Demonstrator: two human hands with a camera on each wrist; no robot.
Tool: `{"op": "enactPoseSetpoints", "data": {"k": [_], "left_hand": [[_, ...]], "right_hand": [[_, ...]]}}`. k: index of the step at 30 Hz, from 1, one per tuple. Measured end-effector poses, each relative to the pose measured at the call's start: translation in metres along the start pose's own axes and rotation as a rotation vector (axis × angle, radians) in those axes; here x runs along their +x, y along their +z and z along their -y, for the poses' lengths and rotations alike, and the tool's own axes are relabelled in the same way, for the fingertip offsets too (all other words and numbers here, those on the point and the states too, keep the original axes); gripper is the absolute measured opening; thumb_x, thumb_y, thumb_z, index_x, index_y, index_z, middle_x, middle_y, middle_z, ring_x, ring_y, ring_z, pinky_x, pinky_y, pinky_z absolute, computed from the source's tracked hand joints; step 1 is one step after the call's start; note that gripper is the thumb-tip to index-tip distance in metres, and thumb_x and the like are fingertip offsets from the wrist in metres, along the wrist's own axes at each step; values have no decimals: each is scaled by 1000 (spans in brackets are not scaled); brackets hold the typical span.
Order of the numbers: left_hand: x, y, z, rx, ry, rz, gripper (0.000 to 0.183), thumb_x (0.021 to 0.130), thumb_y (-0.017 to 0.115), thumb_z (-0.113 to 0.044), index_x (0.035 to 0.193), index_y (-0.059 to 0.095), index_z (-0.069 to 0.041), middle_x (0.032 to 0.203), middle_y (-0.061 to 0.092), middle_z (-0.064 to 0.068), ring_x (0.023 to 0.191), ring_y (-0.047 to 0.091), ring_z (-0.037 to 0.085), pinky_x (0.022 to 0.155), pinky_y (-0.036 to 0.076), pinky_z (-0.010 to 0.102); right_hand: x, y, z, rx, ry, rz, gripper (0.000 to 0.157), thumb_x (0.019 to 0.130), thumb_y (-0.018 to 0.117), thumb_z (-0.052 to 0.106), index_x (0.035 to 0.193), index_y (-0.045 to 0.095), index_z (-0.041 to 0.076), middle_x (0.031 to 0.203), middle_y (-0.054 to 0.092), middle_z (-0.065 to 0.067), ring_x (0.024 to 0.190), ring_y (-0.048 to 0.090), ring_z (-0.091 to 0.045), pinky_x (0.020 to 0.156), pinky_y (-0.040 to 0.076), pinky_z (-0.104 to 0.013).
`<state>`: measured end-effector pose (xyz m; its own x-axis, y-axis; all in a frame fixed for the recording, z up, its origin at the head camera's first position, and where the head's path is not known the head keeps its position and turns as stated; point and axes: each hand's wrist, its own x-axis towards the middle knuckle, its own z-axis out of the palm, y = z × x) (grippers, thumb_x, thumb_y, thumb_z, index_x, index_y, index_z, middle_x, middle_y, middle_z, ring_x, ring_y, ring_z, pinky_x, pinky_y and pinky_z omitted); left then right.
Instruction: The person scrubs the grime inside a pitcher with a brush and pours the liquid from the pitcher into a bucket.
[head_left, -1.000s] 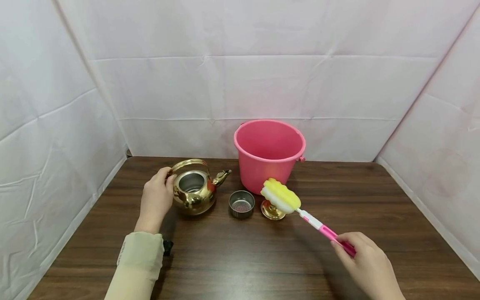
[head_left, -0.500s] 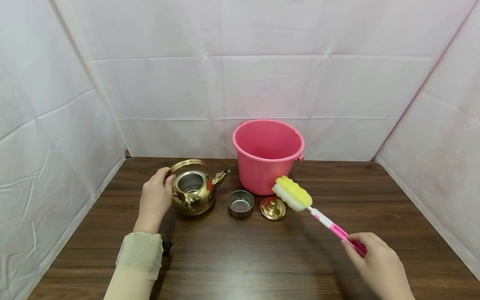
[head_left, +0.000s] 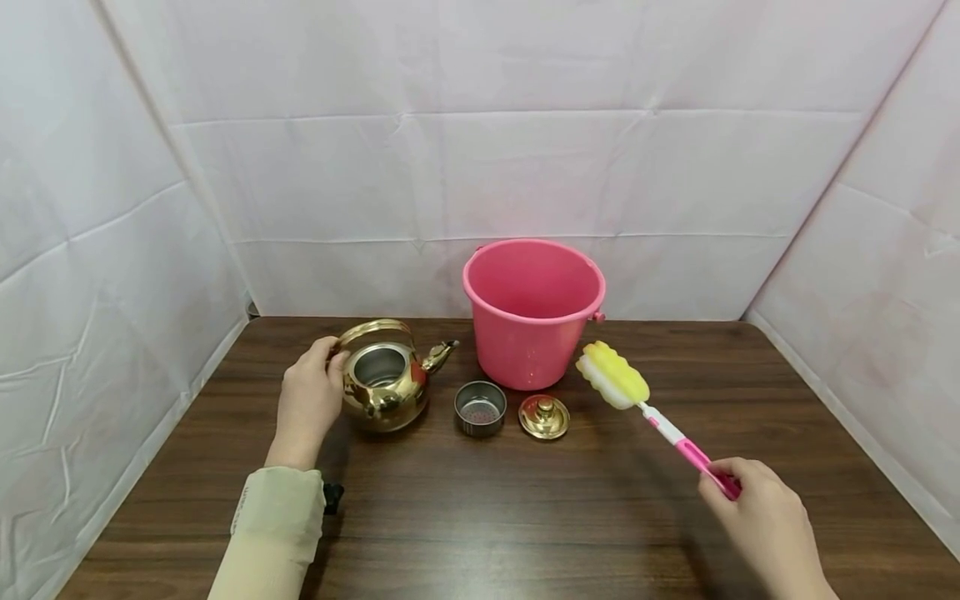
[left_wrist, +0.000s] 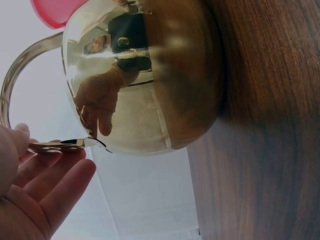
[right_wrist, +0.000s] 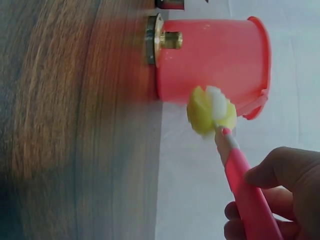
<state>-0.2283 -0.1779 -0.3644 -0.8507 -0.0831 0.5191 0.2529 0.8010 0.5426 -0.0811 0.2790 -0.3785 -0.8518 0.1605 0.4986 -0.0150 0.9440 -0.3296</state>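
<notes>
A shiny gold teapot (head_left: pixel 386 400) without its lid stands on the left of the table, spout pointing right. My left hand (head_left: pixel 309 396) grips the left end of its arched handle (left_wrist: pixel 50 146), thumb on one side and fingers on the other. In my right hand (head_left: pixel 765 508) is a sponge brush (head_left: pixel 615 375) with a yellow and white head, held by its pink handle (right_wrist: pixel 245 195). The brush head hangs above the table, right of the bucket. Between teapot and brush lie a round metal strainer (head_left: pixel 481 410) and the gold lid (head_left: pixel 544 417), knob up.
A pink bucket (head_left: pixel 525 350) stands at the back of the dark wooden table (head_left: pixel 450 517), behind the strainer and lid. White cloth walls (head_left: pixel 525 175) close off the back and both sides.
My right hand has moved the sponge brush to the right, away from over the lid and the bucket's front. The left hand keeps its grip on the teapot handle.
</notes>
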Motion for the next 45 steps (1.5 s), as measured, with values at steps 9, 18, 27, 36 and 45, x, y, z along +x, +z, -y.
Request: {"op": "enactPoseSetpoints", "data": {"k": [9, 18, 27, 36, 45], "left_hand": [[0, 2, 2, 0, 5, -17, 24, 96, 54, -13, 114, 56, 3, 105, 64, 26, 95, 62, 46, 79, 50, 56], [0, 1, 1, 5, 8, -21, 24, 96, 54, -13, 114, 56, 3, 105, 64, 27, 94, 62, 47, 78, 50, 56], [-1, 2, 2, -8, 15, -42, 21, 96, 55, -12, 111, 57, 2, 103, 65, 25, 93, 62, 46, 78, 50, 55], [0, 3, 3, -6, 17, -41, 21, 95, 55, -13, 111, 57, 2, 102, 65, 25, 94, 62, 46, 79, 50, 55], [-1, 2, 2, -18, 25, -58, 20, 95, 56, -11, 110, 57, 2, 102, 65, 25, 92, 62, 45, 78, 50, 55]], "right_hand": [[10, 12, -10, 3, 8, -16, 11, 74, 64, 5, 81, 68, -3, 68, 59, -10, 56, 46, -16, 47, 36, -34], [23, 24, -21, -7, 5, 51, 13, 80, 62, 3, 84, 65, -8, 71, 59, -16, 60, 52, -25, 52, 44, -48], [38, 33, -19, -8, 8, 167, 19, 85, 58, 5, 89, 63, -12, 76, 60, -24, 64, 54, -28, 58, 46, -50], [47, 43, -12, -6, 23, 200, 19, 86, 57, 5, 91, 62, -13, 77, 59, -23, 65, 55, -30, 60, 47, -50], [41, 48, -5, -3, 63, 310, 18, 86, 60, 9, 93, 59, -8, 73, 58, -14, 58, 48, -21, 49, 41, -35]]}}
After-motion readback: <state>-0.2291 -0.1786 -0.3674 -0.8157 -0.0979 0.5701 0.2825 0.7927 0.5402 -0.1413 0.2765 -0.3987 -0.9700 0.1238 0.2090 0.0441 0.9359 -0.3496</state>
